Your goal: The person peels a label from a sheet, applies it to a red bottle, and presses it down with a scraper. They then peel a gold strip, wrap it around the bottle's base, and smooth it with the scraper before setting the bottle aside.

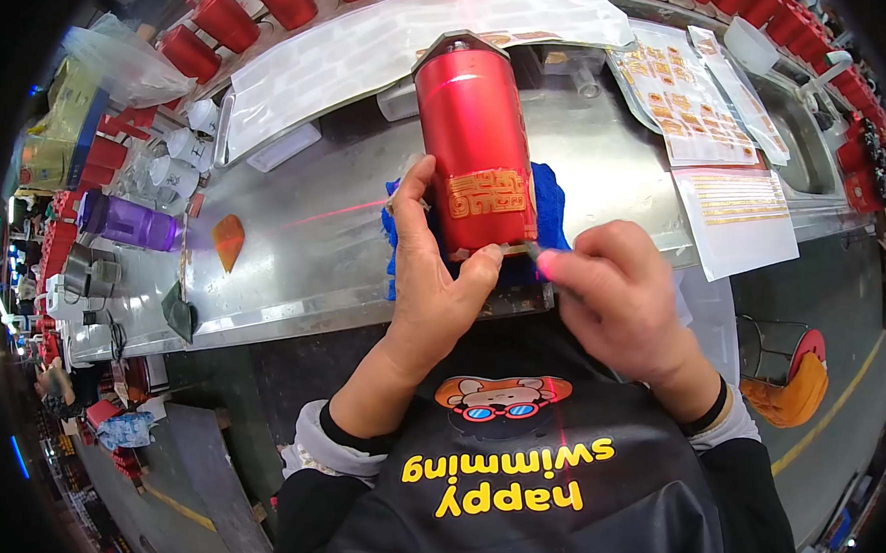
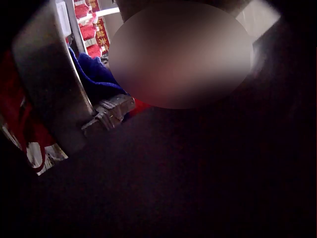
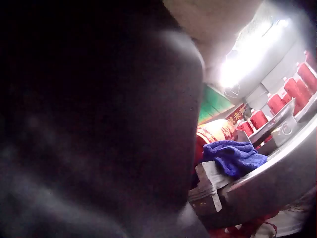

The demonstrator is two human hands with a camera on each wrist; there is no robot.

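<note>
A red bottle with a dark angular top lies over a blue towel at the bench's front edge, its base toward me. A gold patterned decal is on its side near the base. My left hand holds the bottle by the left side and base, thumb at the lower rim. Close by the base's right corner, my right hand has curled fingers around a small dark tool, blurred and mostly hidden. In the right wrist view, the towel hangs beside a taped block.
Sheets of gold decals and a sheet of gold strips lie right, before a sink. Left are a purple cup, an orange scraper-like piece and a dark green piece. A white-covered tray spans the back.
</note>
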